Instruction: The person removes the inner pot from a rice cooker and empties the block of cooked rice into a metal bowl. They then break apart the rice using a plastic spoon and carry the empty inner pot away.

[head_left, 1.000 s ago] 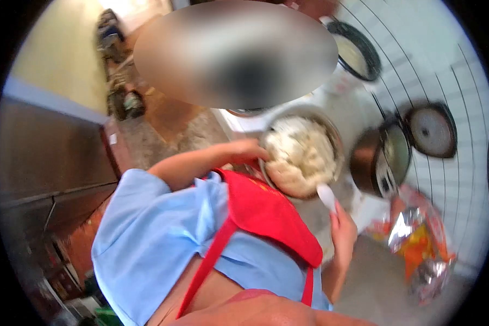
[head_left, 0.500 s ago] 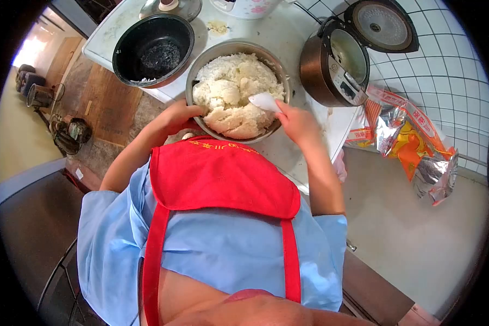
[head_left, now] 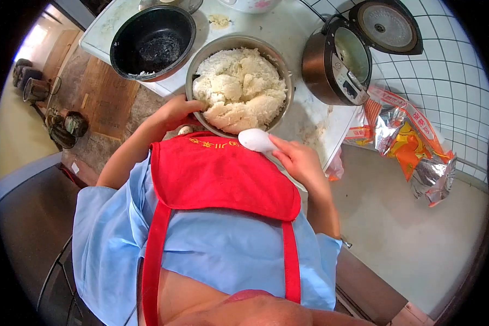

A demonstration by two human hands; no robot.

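A metal bowl heaped with cooked white rice stands on the white table in front of me. My left hand grips the bowl's near left rim, thumb over the edge. In my right hand is a white rice paddle, held by its handle. The paddle's blade is at the bowl's near edge, over the top of my red apron, and no longer in the rice. Whether the blade touches the rim I cannot tell.
A black inner pot with rice residue sits left of the bowl. To the right, a brown rice cooker has its lid raised. Spilled rice lies behind the bowl. A crumpled foil bag is beyond the table's right edge.
My right hand has drawn the rice paddle out of the rice, toward me and down to the bowl's near edge. My left hand has stayed on the rim.
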